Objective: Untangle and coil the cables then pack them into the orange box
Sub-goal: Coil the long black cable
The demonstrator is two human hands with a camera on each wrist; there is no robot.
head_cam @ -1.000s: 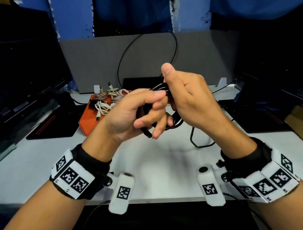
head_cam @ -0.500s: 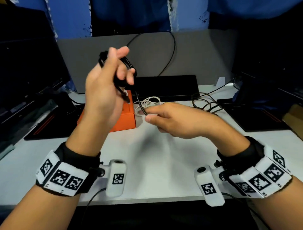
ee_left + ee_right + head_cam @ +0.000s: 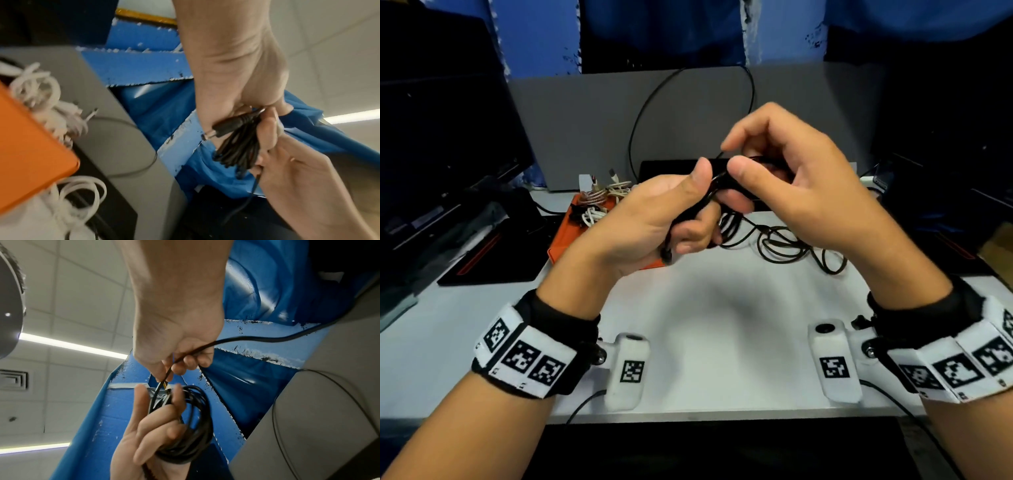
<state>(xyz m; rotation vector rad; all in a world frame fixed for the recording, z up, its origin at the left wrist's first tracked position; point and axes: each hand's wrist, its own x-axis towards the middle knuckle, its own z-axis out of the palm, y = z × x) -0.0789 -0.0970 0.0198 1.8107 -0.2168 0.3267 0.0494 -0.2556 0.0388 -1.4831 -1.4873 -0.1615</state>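
both hands (image 3: 722,212) grip black cable (image 3: 238,151), its plug pointing toward orange box (image 3: 30,146).

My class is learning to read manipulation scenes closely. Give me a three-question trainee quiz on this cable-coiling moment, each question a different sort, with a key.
1. True or false: the black cable is fully wound, with no slack on the desk.
2. Which hand holds the finished loops: A left hand, B right hand?
3. Fill in: the cables already in the orange box are mostly ___ in colour.

Key: 1 false, loose loops still lie on the desk. 2 A; the right hand pinches the free strand. 3 white.
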